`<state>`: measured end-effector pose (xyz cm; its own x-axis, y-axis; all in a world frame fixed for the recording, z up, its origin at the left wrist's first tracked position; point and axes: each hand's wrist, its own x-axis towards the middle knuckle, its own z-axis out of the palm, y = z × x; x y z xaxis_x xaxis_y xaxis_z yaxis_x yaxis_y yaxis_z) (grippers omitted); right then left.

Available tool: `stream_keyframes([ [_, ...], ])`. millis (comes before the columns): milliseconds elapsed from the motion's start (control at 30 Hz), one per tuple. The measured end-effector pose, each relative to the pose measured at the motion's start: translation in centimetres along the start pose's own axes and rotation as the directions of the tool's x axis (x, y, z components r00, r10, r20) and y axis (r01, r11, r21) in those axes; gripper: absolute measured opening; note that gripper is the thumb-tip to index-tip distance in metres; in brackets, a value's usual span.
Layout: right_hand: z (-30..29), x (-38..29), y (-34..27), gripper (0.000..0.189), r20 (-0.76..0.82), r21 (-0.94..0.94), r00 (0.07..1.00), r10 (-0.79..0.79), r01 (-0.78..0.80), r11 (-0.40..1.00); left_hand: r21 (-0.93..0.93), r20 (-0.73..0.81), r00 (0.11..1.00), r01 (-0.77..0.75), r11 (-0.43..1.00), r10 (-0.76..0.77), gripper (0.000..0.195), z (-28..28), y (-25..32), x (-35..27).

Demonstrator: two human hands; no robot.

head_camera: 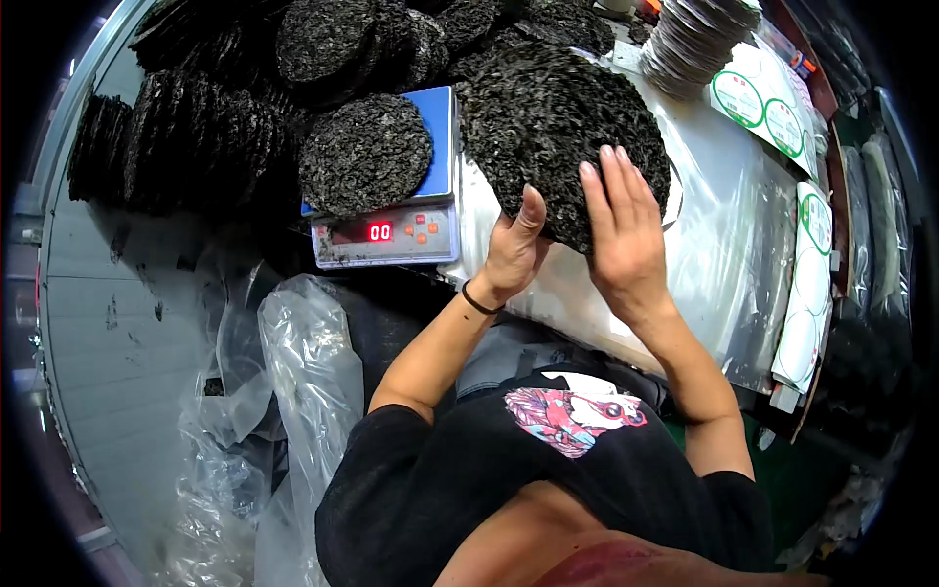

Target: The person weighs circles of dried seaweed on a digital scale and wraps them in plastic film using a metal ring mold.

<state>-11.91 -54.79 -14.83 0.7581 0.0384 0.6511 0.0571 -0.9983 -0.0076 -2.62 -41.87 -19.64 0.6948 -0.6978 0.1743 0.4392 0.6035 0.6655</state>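
Observation:
My left hand (516, 246) is at the lower left edge of a large round stack of dried seaweed (561, 125), thumb up and fingers partly hidden behind it. My right hand (627, 227) lies flat with its fingers over the lower right part of that stack. Together the hands hold the seaweed, which looks tilted up towards me. Just left of it, a smaller round seaweed cake (367, 154) rests on the blue plate of a digital scale (385, 235) with a lit red display.
Many seaweed discs (198, 139) are piled behind and left of the scale. At the back right stands a stack of round paper sheets (697, 44). Round-label sheets (803, 271) lie along the right edge, beside clear plastic bags (704, 293). Crumpled plastic (308, 352) hangs at lower left.

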Motion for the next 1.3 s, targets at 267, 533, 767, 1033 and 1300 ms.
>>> stream_keyframes([
  [267, -3.1, -2.0, 6.5, 0.060, -0.049, 0.498, 0.984, 0.169, -0.122, 0.859, 0.754, -0.038, 0.909, -0.246, 0.609, 0.414, 0.050, -3.1, 9.3, 6.9],
  [533, 4.0, -5.6, 10.2, 0.051, -0.035, -0.166, 0.983, 0.181, -0.185, 0.969, 0.982, -0.181, 0.747, 0.169, 0.081, 0.639, 0.097, -22.8, 22.5, 26.0],
  [767, 4.5, -5.6, 10.7, 0.070, 0.199, 0.322, 0.919, 0.339, -0.388, 0.864, 0.976, -0.171, 0.827, 0.067, 0.209, 0.536, 0.099, -20.8, 23.0, 26.5],
  [1033, 11.4, -4.7, 12.9, 0.079, 0.695, 0.000, 0.694, 0.187, -0.260, 0.966, 0.994, -0.021, 0.839, -0.039, 0.099, 0.544, 0.094, -21.7, 23.6, 23.7],
  [1300, 8.9, -2.8, 14.4, 0.089, 0.685, 0.154, 0.701, 0.199, -0.406, 0.901, 0.978, -0.080, 0.853, -0.033, 0.207, 0.515, 0.044, -1.8, 15.6, 16.6],
])
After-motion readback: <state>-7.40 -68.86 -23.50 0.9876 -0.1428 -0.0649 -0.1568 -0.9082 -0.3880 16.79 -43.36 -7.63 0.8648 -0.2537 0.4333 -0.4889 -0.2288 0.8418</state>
